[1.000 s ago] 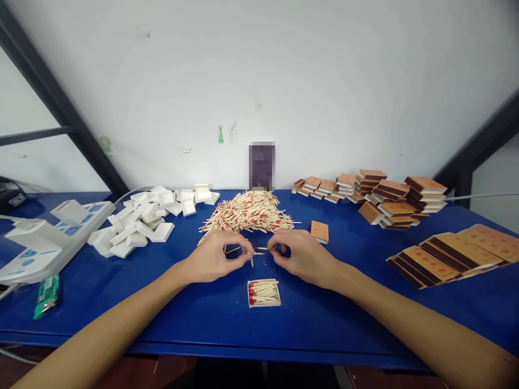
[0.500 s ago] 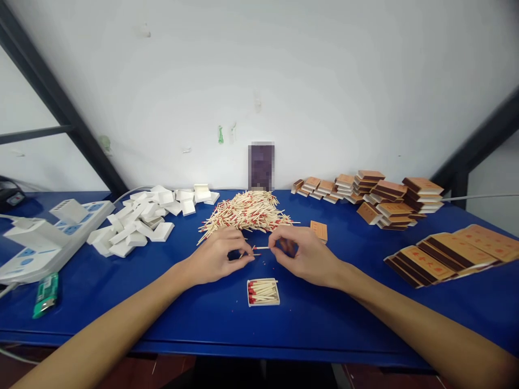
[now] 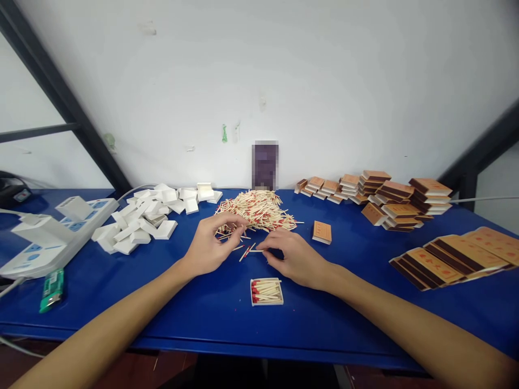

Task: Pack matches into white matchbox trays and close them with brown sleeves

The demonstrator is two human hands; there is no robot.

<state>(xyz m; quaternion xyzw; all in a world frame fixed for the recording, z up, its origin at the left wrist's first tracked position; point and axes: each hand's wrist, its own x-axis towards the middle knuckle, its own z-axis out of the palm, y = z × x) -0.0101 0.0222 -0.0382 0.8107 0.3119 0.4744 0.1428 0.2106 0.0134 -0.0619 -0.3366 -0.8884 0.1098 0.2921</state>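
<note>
My right hand point(image 3: 298, 256) is closed in a pinch, its thumb and forefinger on a matchstick point(image 3: 256, 250) with the head pointing left. Just beyond its red head, another match point(image 3: 244, 254) lies slanted on the blue table. My left hand point(image 3: 211, 243) is at the front left edge of a big heap of loose matches point(image 3: 259, 208), thumb and forefinger apart, with nothing visible between them. Below the hands sits a white matchbox tray point(image 3: 266, 304), holding many matches with most of their red heads to the left.
White trays point(image 3: 140, 224) are piled left, beside a power strip point(image 3: 93, 216) and a green lighter point(image 3: 52, 289). One closed matchbox point(image 3: 322, 232) lies right of the heap. Stacked matchboxes point(image 3: 395, 189) stand back right; flat matchbox sleeves point(image 3: 438, 265) overlap nearer me.
My left hand has opened and moved slightly left and up toward the heap. A match now lies slanted between the hands. My right hand has shifted slightly left, still pinching a match.
</note>
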